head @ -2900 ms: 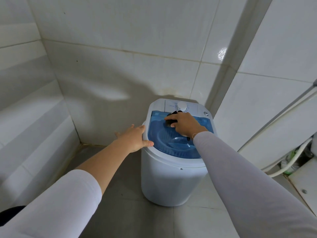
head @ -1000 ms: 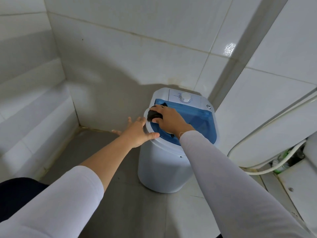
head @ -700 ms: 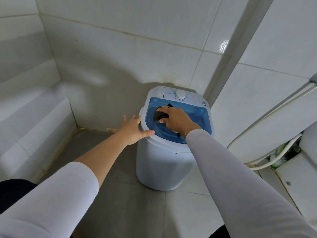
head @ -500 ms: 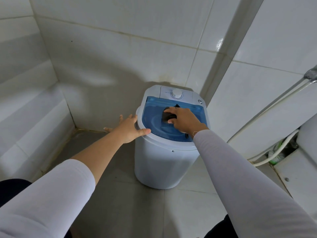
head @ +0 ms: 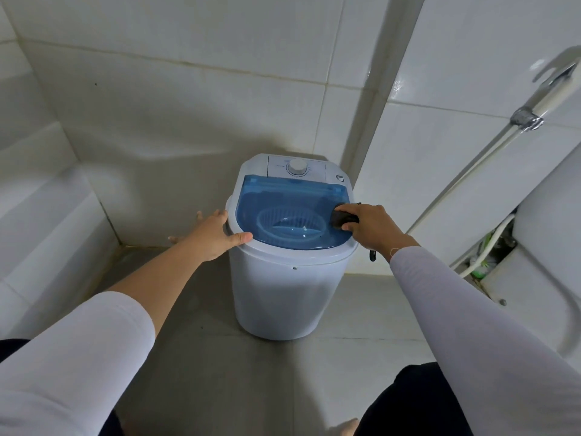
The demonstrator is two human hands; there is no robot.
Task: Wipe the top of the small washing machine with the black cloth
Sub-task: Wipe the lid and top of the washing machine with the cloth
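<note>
Black cloth (head: 342, 219) sits bunched under the right hand (head: 372, 226) at the right edge of the blue lid (head: 283, 202), centre of frame; its fingers curl round the cloth, gripping it; the left hand (head: 217, 236), fingers spread wide, braces the small washing machine (head: 283, 294) at its left rim; best to press flat, overlap strokes, and cover the white dial panel (head: 297, 167) too; its markings are too small to read.

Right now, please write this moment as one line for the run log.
stage: wiping | right hand: grips black cloth at lid's right edge | left hand: steadies washing machine rim
</note>
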